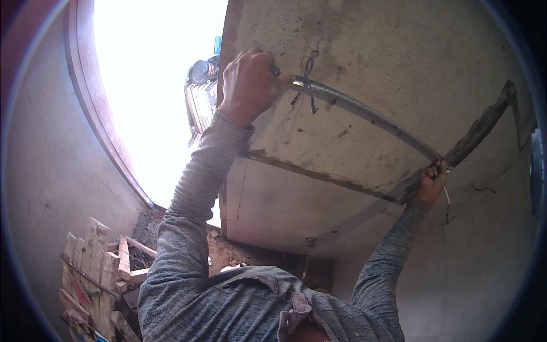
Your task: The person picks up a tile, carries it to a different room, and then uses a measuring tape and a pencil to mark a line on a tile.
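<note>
Grey shirt (245, 302) nearest, a bowed grey tube (370, 113) along the pale slab (387, 43), pinched at one end by the right hand (432, 181), the grip of the left hand (250, 82) unclear, could spring loose if either hold slips.

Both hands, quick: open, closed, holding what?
Left hand: closed at the grey tube's left end; whether it grips the tube can't be told.
Right hand: closed, holding the tube's other end.
</note>
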A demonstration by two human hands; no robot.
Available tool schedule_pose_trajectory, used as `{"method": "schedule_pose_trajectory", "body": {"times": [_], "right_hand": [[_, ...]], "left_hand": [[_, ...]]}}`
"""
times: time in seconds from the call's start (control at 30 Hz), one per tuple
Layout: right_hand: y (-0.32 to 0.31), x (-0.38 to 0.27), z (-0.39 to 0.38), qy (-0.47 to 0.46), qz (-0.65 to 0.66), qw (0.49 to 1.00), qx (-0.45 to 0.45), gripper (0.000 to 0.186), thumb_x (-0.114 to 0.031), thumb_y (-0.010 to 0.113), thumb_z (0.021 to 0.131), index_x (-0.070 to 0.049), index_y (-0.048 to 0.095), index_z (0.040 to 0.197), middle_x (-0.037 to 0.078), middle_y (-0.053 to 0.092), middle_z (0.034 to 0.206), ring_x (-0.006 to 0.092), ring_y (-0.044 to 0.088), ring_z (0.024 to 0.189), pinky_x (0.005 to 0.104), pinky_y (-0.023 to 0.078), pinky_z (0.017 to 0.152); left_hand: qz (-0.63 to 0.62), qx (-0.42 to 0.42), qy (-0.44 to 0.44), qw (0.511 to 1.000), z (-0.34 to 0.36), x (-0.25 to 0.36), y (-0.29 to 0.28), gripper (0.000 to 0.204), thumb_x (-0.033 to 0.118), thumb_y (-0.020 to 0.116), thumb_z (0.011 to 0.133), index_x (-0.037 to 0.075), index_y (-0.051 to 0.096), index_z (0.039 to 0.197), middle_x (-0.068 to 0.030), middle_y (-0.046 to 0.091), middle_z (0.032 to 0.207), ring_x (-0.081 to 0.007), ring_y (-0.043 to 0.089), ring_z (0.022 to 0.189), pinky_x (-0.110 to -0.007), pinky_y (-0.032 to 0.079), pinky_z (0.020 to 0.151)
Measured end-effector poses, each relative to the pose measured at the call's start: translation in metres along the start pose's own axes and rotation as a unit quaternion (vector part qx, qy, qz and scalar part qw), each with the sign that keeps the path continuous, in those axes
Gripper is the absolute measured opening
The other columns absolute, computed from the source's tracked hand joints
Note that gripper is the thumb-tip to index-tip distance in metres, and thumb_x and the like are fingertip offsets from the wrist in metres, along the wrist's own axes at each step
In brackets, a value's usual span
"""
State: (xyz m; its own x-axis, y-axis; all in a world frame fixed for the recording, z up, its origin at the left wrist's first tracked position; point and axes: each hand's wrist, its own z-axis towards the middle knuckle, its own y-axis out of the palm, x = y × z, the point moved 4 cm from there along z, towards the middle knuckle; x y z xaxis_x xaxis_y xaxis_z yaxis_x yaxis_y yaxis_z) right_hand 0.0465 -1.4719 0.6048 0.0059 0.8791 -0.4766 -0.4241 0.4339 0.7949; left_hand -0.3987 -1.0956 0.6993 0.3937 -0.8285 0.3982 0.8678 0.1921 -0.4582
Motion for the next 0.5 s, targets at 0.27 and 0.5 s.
{"method": "schedule_pose_trajectory", "body": {"times": [0.27,0.5], "right_hand": [[-0.002,-0.001,-0.002,-0.043,-0.037,0.998,-0.011,0.012,-0.014,0.063,0.096,-0.007,0.056,0.103,0.002,0.06,0.085,0.0061,0.043,0.06,0.0218,0.038,0.05],[-0.002,-0.003,0.002,-0.04,-0.04,0.998,-0.012,0.011,-0.016,0.062,0.097,-0.007,0.056,0.1,0.001,0.057,0.08,0.0061,0.043,0.059,0.0217,0.037,0.05]], "left_hand": [[-0.003,0.006,0.017,1.0,0.0,0.001,0.0,0.039,0.037,0.083,0.071,0.001,0.07,0.081,-0.0118,0.065,0.085,-0.0283,0.063,0.077,-0.04,0.05,0.071],[-0.017,-0.003,0.023,1.0,0.0,-0.002,0.002,0.035,0.036,0.079,0.076,0.002,0.071,0.078,-0.0097,0.063,0.084,-0.0258,0.063,0.086,-0.042,0.049,0.079]]}}
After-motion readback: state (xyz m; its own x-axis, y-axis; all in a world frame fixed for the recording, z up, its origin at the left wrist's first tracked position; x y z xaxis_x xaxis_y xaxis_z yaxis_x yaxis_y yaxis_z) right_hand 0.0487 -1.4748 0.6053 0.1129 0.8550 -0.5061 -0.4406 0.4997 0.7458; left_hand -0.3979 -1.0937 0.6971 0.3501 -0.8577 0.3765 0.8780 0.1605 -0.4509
